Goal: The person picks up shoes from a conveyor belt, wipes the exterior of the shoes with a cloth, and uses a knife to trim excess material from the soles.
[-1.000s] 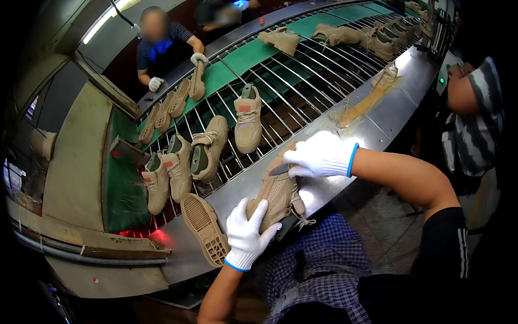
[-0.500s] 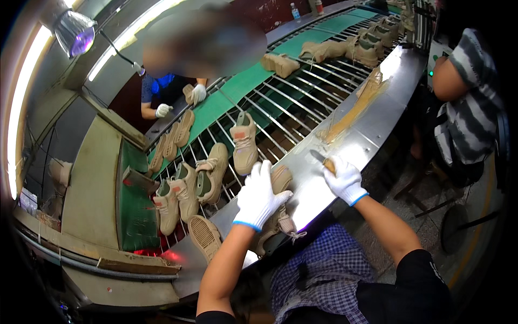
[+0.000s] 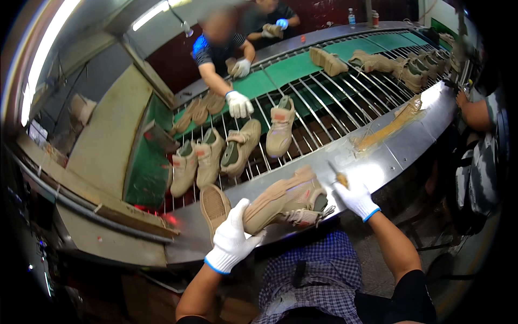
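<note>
A beige sneaker [image 3: 283, 197] lies on its side on the metal ledge, its sole turned up and its laces toward me. My left hand [image 3: 232, 240], in a white glove, has thumb and fingers either side of its toe. Just left of that hand rests a loose tan sole [image 3: 213, 208], tread showing. My right hand [image 3: 355, 200], also gloved, is closed round the wooden handle of a short-bladed knife [image 3: 341, 179]. The blade points away from me, to the right of the sneaker's heel and apart from it.
Several beige sneakers [image 3: 208, 156] stand on the roller conveyor [image 3: 337, 110], more at its far right. A co-worker's gloved hand [image 3: 239, 104] reaches over it from across. Brown tape [image 3: 388, 128] covers part of the metal ledge [image 3: 426, 146]. Someone sits at the right edge.
My left hand has gone from the sneaker's side to its toe, and the sneaker has turned to show more sole. Across the conveyor, a co-worker's hand now reaches in. The view has shifted.
</note>
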The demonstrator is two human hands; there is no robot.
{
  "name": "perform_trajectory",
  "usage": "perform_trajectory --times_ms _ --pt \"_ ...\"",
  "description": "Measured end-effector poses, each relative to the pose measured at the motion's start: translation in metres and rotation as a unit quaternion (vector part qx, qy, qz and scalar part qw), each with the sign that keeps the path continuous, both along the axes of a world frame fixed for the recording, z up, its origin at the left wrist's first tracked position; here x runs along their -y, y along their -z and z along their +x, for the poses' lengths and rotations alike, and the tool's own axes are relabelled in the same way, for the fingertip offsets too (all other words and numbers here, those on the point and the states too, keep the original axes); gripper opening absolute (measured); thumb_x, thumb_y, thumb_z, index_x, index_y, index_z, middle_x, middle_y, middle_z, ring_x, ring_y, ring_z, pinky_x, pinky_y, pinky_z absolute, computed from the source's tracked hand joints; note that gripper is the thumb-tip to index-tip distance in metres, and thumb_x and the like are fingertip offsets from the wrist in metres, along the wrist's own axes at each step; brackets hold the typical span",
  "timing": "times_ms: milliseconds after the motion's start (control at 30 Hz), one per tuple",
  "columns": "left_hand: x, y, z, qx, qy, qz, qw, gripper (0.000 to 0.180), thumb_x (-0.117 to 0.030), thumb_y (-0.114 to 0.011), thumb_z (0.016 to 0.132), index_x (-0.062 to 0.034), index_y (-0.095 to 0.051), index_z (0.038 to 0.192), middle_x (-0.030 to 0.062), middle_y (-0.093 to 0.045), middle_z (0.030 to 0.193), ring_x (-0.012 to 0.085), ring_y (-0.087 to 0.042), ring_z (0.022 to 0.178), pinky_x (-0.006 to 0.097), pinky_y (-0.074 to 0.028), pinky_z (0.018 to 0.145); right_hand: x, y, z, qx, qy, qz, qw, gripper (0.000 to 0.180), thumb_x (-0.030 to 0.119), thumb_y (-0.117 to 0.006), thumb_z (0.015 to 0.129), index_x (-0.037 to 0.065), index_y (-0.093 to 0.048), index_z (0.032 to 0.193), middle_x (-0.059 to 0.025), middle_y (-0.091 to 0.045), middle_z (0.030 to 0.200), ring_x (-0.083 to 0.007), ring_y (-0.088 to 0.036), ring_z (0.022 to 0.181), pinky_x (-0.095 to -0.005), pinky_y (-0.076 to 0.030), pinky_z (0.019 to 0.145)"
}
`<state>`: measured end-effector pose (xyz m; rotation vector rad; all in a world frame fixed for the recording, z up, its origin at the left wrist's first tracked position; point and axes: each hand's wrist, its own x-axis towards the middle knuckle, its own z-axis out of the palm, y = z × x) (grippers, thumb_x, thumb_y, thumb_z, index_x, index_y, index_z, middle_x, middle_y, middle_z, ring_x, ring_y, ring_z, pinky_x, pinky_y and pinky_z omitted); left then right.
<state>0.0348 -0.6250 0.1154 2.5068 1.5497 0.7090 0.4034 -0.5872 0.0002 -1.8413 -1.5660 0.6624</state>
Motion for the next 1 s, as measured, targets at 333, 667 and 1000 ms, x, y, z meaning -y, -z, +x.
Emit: perform_trajectory --times_ms 333,667,1000 --pt "-0.036 0.032 0.012 0.143 0.026 -0.191 0.971 0.052 -0.028 -0.063 0.105 0.001 -0.056 0.147 0.026 -0.063 0.142 0.0427 -0.063 0.13 0.044 -0.05 0.11 0.017 -0.101 -0.075 0.122 -0.275 -0.027 0.953 0.043 0.041 -0.06 0.104 -0.001 -0.059 0.115 -0.0216 -0.07 0.08 -0.0369 -0.073 0.07 -0.0456 -0.059 0.063" --pt "-0.054 0.039 0.016 0.083 0.117 -0.132 0.981 0.053 -0.03 -0.062 0.103 -0.0064 -0.053 0.15 0.0212 -0.063 0.143 0.0429 -0.066 0.123 0.047 -0.054 0.104 -0.033 -0.078 0.018 0.352 -0.172 0.051 0.919 0.048 0.052 -0.053 0.104 0.007 -0.066 0.118 -0.0233 -0.075 0.102 -0.0392 -0.076 0.092 -0.0473 -0.061 0.082" --pt "-0.082 -0.007 0.081 -0.121 0.062 -0.226 0.965 0.118 -0.062 -0.084 0.078 0.0022 -0.029 0.161 0.0293 -0.054 0.151 0.0444 -0.066 0.125 0.047 -0.055 0.103 0.01 -0.075 -0.01 0.17 -0.205 -0.037 0.963 0.048 0.048 -0.054 0.104 0.002 -0.067 0.112 -0.0243 -0.073 0.093 -0.0408 -0.073 0.083 -0.0469 -0.058 0.079"
